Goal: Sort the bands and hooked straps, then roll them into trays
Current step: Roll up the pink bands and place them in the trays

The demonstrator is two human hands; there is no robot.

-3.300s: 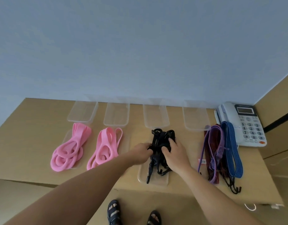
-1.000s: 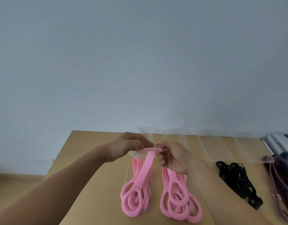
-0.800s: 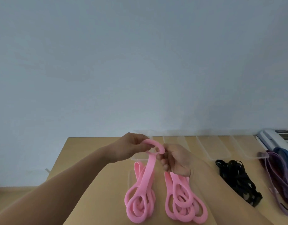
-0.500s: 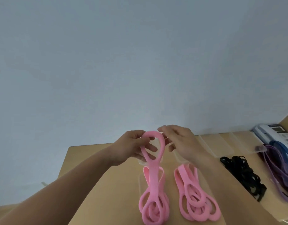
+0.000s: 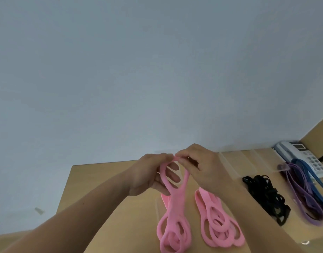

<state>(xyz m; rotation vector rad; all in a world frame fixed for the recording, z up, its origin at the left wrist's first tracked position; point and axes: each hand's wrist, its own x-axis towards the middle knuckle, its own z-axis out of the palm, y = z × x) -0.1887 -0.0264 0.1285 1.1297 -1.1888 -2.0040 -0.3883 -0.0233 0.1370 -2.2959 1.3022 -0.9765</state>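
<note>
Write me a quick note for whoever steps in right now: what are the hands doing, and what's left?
Left hand and right hand both pinch the raised end of the left pink band; the rest of it lies below.
Second pink band, black straps, purple strap and blue strap lie in separate groups.
Clear trays wait behind.
Sorting looks done; all rolling remains.

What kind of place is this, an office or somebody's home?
Probably an office or workroom: a desk phone sits on a plain wooden table against a bare wall, with clear trays set in a row.
</note>
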